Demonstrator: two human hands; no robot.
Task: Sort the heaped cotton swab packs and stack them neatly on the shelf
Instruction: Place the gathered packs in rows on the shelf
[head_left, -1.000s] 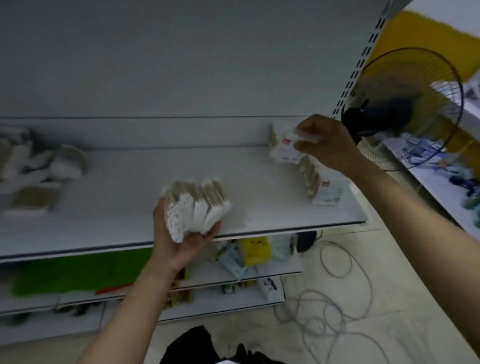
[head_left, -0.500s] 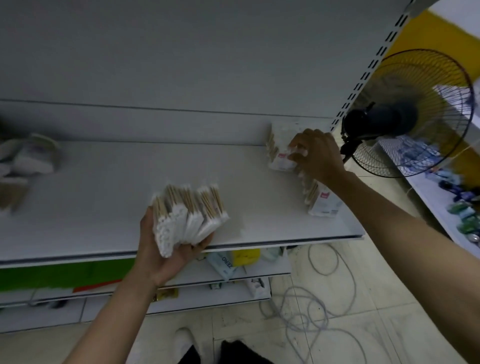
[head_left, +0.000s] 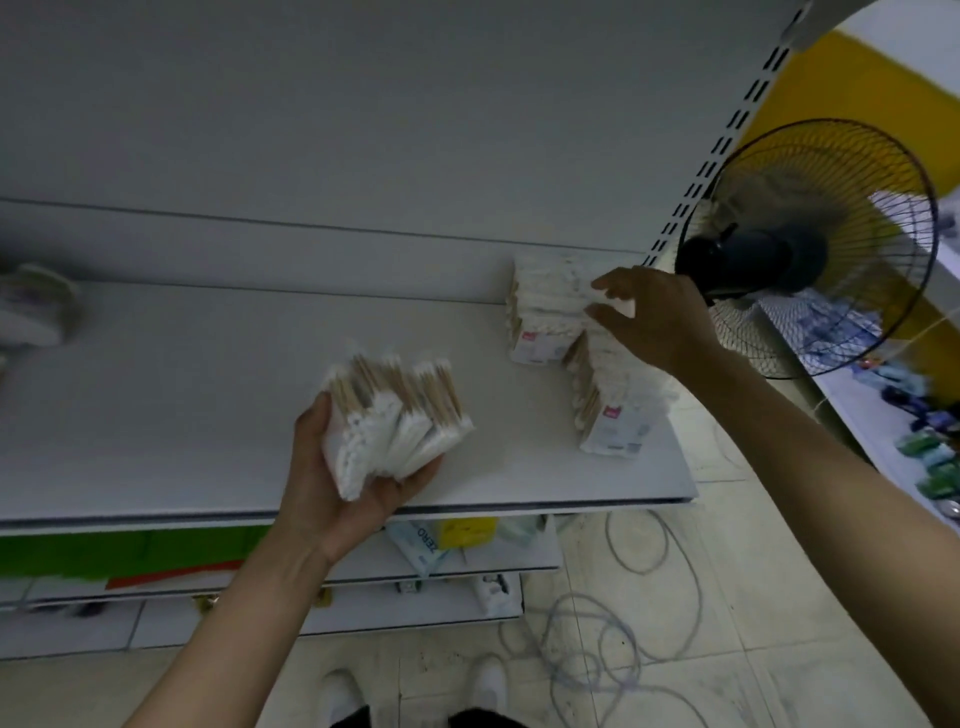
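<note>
My left hand (head_left: 337, 483) grips a fanned bundle of several cotton swab packs (head_left: 395, 415) over the front of the white shelf (head_left: 182, 405). At the shelf's right end stand two stacks of packs, a back stack (head_left: 545, 312) by the rear panel and a front stack (head_left: 608, 410) nearer the edge. My right hand (head_left: 660, 317) rests on the right side of the back stack, fingers spread against its top packs. A blurred heap of loose packs (head_left: 36, 312) lies at the shelf's far left.
A standing fan (head_left: 810, 249) is close behind my right hand, beside the slotted shelf upright (head_left: 727, 135). Lower shelves (head_left: 467, 551) hold assorted goods. Loose cable (head_left: 613, 639) coils on the tiled floor. A counter with items (head_left: 909, 415) sits at the right.
My right hand set a pack on the back stack and now lies flatter against it with fingers straightened. The left hand keeps its bundle in the same place. The view tilted down.
</note>
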